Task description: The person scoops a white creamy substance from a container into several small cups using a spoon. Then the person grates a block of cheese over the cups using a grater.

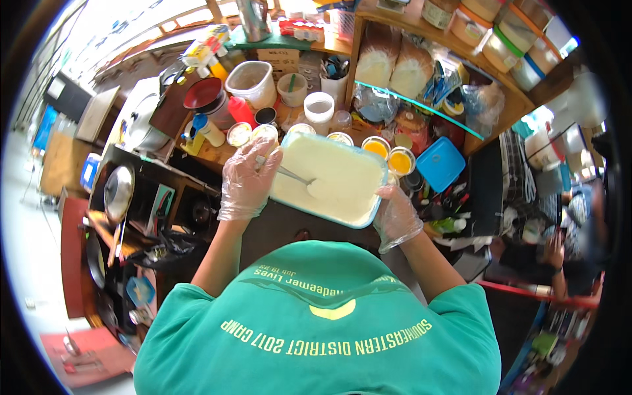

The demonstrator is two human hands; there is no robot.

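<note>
On the left, a red squeeze bottle (241,112) stands on the bench (210,153). Then the left hand (252,174), gloved, pinches the handle of a spoon (294,175); whether it also grips the tub, I cannot tell. The spoon's end lies in pale cream (339,174) inside this blue-rimmed tub (316,213), above the person's shirt. The gloved right hand (396,217) pinches the tub's right side. Farther right is a blue lid (441,164).

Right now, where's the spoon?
In the head view, the spoon dips into the pale mixture toward the left side of the rectangular tub, its handle reaching the gloved left hand.
</note>
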